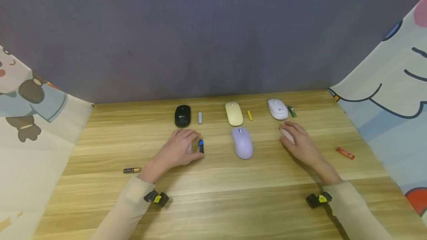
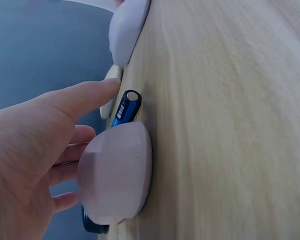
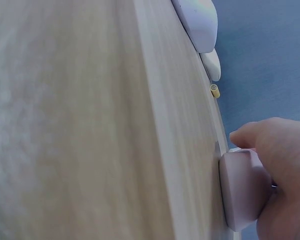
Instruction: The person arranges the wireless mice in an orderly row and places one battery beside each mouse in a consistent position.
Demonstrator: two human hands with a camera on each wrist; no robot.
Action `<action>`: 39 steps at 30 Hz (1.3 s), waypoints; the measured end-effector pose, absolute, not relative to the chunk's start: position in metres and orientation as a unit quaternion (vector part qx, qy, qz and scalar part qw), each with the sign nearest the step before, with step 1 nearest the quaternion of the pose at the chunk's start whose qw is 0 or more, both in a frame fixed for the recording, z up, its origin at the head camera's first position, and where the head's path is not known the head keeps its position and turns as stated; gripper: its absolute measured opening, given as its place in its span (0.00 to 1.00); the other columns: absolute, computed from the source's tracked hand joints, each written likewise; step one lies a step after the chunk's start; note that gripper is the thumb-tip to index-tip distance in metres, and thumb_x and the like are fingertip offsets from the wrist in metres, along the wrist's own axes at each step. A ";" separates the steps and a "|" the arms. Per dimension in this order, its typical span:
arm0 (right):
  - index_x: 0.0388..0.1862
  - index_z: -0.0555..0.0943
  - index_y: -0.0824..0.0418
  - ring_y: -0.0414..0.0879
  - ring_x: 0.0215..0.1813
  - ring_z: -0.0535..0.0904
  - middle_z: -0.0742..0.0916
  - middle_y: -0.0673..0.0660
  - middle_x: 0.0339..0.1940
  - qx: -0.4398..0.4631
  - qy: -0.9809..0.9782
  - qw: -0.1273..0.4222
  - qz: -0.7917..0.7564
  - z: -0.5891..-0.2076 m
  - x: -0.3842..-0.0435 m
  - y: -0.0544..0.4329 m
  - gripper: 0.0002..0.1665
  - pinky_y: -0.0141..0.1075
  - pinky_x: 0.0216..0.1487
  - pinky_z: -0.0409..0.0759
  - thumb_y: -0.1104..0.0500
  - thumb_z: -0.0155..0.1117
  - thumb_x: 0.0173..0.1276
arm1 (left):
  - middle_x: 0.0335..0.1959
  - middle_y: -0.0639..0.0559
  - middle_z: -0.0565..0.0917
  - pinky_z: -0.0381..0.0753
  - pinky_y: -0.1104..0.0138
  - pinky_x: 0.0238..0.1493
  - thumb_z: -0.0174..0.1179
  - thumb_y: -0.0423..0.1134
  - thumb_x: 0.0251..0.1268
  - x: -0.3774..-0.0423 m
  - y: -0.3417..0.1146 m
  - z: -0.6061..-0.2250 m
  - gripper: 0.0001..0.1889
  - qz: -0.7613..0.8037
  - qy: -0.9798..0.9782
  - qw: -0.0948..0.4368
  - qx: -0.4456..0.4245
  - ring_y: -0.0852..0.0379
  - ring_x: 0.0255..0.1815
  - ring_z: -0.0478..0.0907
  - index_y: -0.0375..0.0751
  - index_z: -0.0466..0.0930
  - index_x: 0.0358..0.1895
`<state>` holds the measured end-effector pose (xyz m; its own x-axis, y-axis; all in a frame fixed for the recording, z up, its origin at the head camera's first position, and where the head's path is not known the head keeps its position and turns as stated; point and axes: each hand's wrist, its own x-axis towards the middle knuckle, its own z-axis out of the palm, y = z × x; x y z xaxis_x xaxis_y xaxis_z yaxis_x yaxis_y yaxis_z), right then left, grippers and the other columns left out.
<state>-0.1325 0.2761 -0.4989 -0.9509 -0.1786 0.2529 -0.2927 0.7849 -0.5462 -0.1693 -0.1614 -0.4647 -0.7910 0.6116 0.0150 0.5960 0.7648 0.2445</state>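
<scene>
My left hand arches over a pale pink computer mouse on the table, thumb and fingers spread. A blue-and-black battery lies beside that mouse, between thumb and index finger in the head view. In the left wrist view the thumb extends past the battery's end and the fingers show behind the mouse. My right hand grips another pale pink mouse, thumb and fingers on either side; the palm hides much of it. A lilac mouse lies between the hands.
Along the back stand a black mouse, a yellow mouse and a white mouse, with a light blue battery, a yellow battery and a green battery beside them. A black-and-copper battery lies left, a red battery right.
</scene>
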 end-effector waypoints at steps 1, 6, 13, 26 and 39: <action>0.66 0.76 0.70 0.71 0.71 0.68 0.75 0.72 0.70 0.126 -0.940 0.094 0.303 -0.499 -0.133 0.276 0.25 0.69 0.68 0.67 0.63 0.65 0.74 | 0.68 0.41 0.79 0.63 0.43 0.77 0.69 0.64 0.62 -0.169 -0.163 -0.464 0.40 0.123 0.938 0.028 0.322 0.42 0.71 0.73 0.38 0.77 0.68; 0.66 0.76 0.70 0.71 0.71 0.68 0.75 0.72 0.70 0.128 -0.940 0.096 0.303 -0.500 -0.133 0.277 0.25 0.69 0.68 0.67 0.63 0.65 0.74 | 0.66 0.41 0.80 0.65 0.42 0.76 0.70 0.59 0.63 -0.163 -0.175 -0.463 0.36 0.155 0.931 -0.009 0.329 0.42 0.69 0.74 0.36 0.78 0.66; 0.67 0.76 0.70 0.72 0.71 0.68 0.75 0.72 0.70 0.126 -0.939 0.093 0.307 -0.500 -0.132 0.277 0.25 0.70 0.68 0.67 0.62 0.65 0.74 | 0.66 0.41 0.80 0.67 0.42 0.75 0.68 0.57 0.67 -0.151 -0.194 -0.458 0.32 0.179 0.935 -0.020 0.307 0.41 0.68 0.75 0.36 0.79 0.65; 0.67 0.76 0.69 0.72 0.72 0.67 0.74 0.72 0.71 0.124 -0.939 0.089 0.310 -0.498 -0.132 0.278 0.25 0.70 0.69 0.66 0.61 0.65 0.75 | 0.64 0.38 0.81 0.69 0.39 0.72 0.70 0.53 0.66 -0.132 -0.233 -0.454 0.32 0.181 0.946 -0.046 0.265 0.37 0.66 0.76 0.33 0.78 0.64; 0.67 0.76 0.69 0.71 0.72 0.67 0.74 0.71 0.71 0.125 -0.940 0.088 0.304 -0.499 -0.132 0.278 0.25 0.69 0.69 0.67 0.61 0.65 0.75 | 0.56 0.34 0.84 0.78 0.39 0.62 0.72 0.45 0.65 -0.103 -0.275 -0.460 0.26 0.190 0.957 -0.107 0.193 0.33 0.57 0.81 0.29 0.81 0.58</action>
<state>-0.1318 0.2780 -0.4991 -0.9535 -0.1817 0.2406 -0.2881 0.7841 -0.5497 -0.1029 -0.2747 -0.4597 -0.9023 0.3286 0.2790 0.4104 0.8529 0.3226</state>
